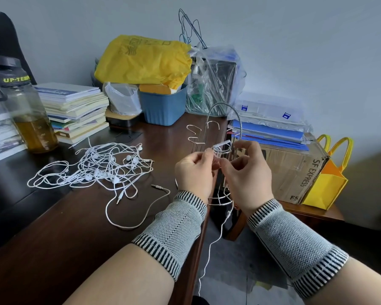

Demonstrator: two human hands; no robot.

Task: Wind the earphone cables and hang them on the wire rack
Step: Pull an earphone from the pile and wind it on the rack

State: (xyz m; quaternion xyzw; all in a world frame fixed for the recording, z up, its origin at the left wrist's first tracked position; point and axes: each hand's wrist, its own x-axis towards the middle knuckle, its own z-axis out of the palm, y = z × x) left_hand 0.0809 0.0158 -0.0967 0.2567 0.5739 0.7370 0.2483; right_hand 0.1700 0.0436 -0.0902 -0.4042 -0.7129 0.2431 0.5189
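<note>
A white earphone cable (209, 249) is seen hanging from between the two hands down past the edge of the dark wooden desk (53, 227), toward six o'clock. Its upper end is pinched between the curled fingers of the left hand (193, 172) and the right hand (246, 175), which are held close together in front of the wire rack (218, 133); a small white loop of it is raised at the fingertips, touching or just beside one of the rack's hooks, though which cannot be told. Knitted grey wrist bands (176, 227) are worn on both forearms. At nine o'clock from the hands, a tangled heap of white earphones (101, 170) is spread on the desk, with one cable and its jack trailing nearer. Farther off, at ten o'clock, a water bottle (24, 111) and a stack of books (75, 111) are placed; at twelve o'clock, a blue bin (163, 106) under a yellow bag (145, 60); at two o'clock, a cardboard box (295, 168).
</note>
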